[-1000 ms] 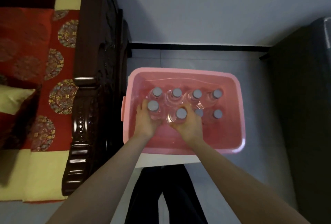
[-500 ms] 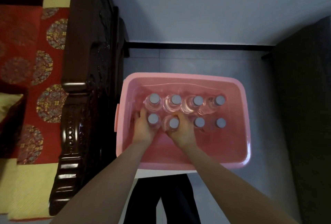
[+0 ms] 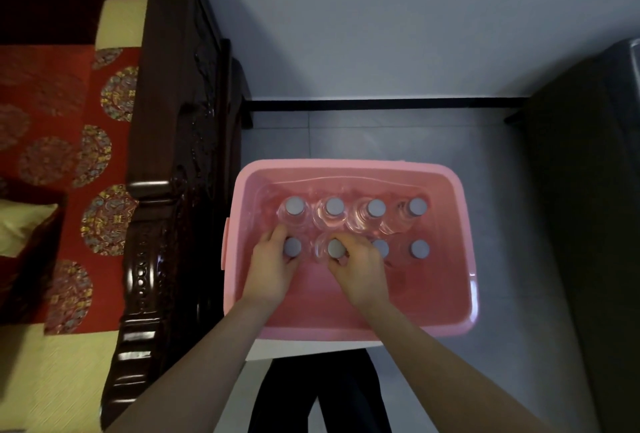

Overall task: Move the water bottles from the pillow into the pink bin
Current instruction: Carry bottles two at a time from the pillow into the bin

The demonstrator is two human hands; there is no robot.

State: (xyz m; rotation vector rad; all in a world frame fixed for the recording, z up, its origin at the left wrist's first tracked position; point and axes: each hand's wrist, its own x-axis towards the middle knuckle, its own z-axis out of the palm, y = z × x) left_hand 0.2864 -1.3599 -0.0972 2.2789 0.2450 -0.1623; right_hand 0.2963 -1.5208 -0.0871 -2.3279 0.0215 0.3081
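Note:
The pink bin (image 3: 446,327) stands on the floor below me. Inside it several clear water bottles with grey caps stand upright in two rows. My left hand (image 3: 272,268) grips the near-left bottle (image 3: 292,247) around its neck. My right hand (image 3: 360,268) grips the bottle beside it (image 3: 336,248) the same way. Two more bottles (image 3: 419,249) stand to the right in the near row, and the far row (image 3: 375,208) runs along behind. A yellow pillow (image 3: 20,224) shows at the left edge on the bed.
A dark carved wooden bed frame (image 3: 156,224) stands right against the bin's left side, with a red patterned cover (image 3: 52,141) on the bed. A dark cabinet (image 3: 588,224) rises on the right. Grey floor tiles (image 3: 381,134) and a wall lie beyond the bin.
Both hands have lowered their bottles deeper into the bin's near row, and the left bottle now stands level with its neighbours. The view shifted slightly.

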